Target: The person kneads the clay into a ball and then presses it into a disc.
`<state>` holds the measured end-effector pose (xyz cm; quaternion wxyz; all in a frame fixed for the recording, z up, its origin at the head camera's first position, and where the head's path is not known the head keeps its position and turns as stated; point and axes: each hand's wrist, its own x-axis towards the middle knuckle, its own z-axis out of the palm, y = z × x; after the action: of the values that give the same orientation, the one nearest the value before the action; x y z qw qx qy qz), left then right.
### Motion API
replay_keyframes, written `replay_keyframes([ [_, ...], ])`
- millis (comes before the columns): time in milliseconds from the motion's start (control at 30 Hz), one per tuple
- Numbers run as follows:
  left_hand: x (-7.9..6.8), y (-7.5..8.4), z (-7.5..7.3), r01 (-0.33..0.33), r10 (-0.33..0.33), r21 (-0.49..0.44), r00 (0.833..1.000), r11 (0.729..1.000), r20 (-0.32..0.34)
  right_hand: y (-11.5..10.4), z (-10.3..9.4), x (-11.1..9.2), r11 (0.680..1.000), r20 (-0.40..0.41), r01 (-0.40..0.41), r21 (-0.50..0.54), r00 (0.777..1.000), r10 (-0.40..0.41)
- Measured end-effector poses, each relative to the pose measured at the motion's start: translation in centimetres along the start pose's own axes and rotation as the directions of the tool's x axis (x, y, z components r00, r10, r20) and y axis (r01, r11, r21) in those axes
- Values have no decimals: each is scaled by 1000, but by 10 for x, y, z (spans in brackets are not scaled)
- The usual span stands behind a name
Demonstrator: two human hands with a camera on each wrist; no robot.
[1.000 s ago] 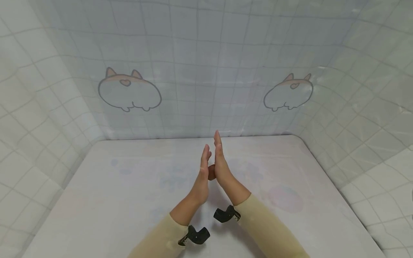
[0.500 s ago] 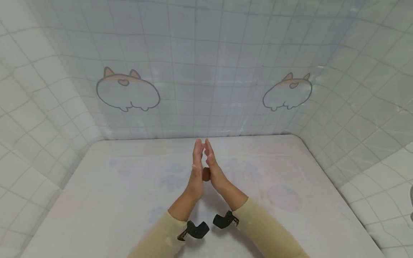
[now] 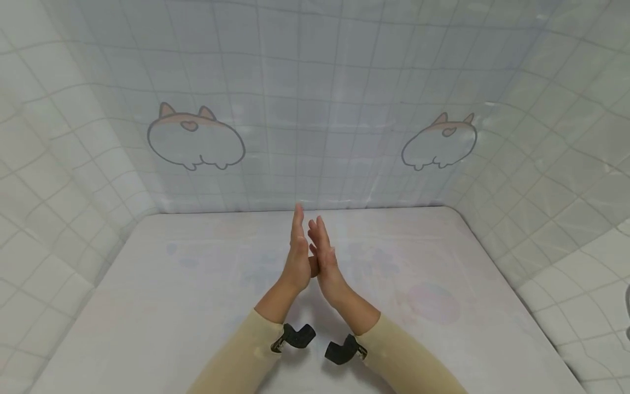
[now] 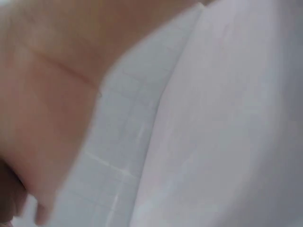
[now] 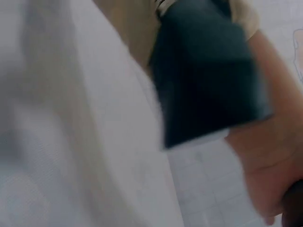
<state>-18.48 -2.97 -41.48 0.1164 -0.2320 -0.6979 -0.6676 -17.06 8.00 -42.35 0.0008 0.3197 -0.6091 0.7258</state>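
Observation:
A small brown lump [image 3: 314, 266] sits between my two palms, which face each other above the table; its exact kind cannot be told. Pressing it from the left is my left hand [image 3: 297, 265], fingers straight and pointing forward. On the other side my right hand [image 3: 328, 276] touches it, its fingers extended too and a little farther back than the left ones. The left wrist view has the lump [image 4: 9, 196] at its lower left corner, dark beside the palm. In the right wrist view, the lump [image 5: 293, 205] is partly cut off by the frame edge.
Under the hands lies a pale table cover [image 3: 172, 306] with faint coloured patches. White gridded sheeting [image 3: 315, 137] with cartoon animal prints encloses the back and sides. Each wrist carries a black camera mount [image 3: 300, 336], and the two stand close together.
The left hand has slid forward and the right hand back, with the brown lump between them throughout. Both hands have also shifted slightly left since the first frame.

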Motion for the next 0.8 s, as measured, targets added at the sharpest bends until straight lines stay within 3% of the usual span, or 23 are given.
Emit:
replay_keyframes([
  [200, -2, -13, -4, 68, -70, 113, 998, 991, 11, -13, 0, 0, 1000, -20, 19, -1, 1000, -19],
  [333, -8, -20, -2, 148, -153, 109, 987, 983, 44, -18, -1, 4, 999, -34, 20, -31, 999, -21],
  [400, -11, -22, 1, 154, -161, 93, 985, 984, 65, -19, -3, 7, 999, -45, 21, -30, 999, -22],
  [500, -15, -19, 6, 114, -121, 88, 989, 990, 86, -21, -7, 11, 1000, -73, 17, -22, 997, -18],
  [600, -20, -14, 10, 33, -40, 65, 993, 997, 112, -23, -11, 15, 999, -104, -7, -35, 995, 3],
  [800, -23, -2, 17, -115, 112, 13, 984, 993, 141, -19, -20, 21, 989, -130, -116, -91, 986, 104],
])
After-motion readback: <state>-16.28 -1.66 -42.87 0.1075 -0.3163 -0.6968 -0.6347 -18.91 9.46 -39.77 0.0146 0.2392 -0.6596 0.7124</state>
